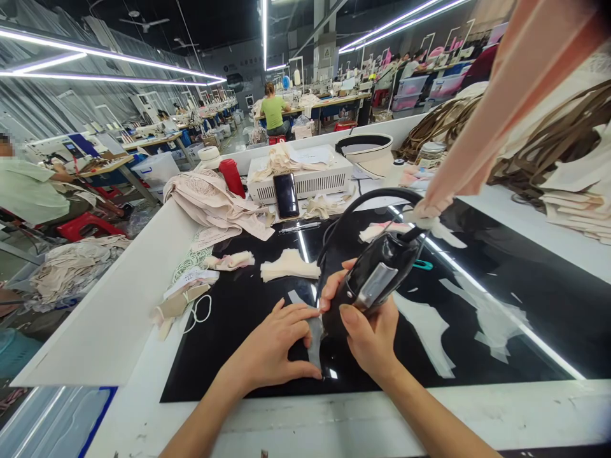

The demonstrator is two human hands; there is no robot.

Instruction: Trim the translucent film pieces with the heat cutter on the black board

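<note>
My right hand (375, 337) is wrapped around a black corded handheld tool (382, 270) with a silver plate on its side. The tool's working end is hidden behind my fingers and its body. My left hand (272, 346) lies with fingers spread, pressing a narrow sheer grey fabric piece (315, 340) against the glossy black board (224, 369), close beside the tool. Behind the hands sits a small stack of cream cut fabric pieces (289, 266). A curved translucent white piece (427, 331) rests right of my right hand, with more sheer pieces (501, 312) farther right.
A pink fabric strip (501, 108) hangs down to the tool's cord. At the back stand a phone (286, 196), a white vented box (305, 181) and a red bottle (231, 178). Beige fabric (214, 200) piles up left; brown straps (529, 152) lie right. Other people sit at machines.
</note>
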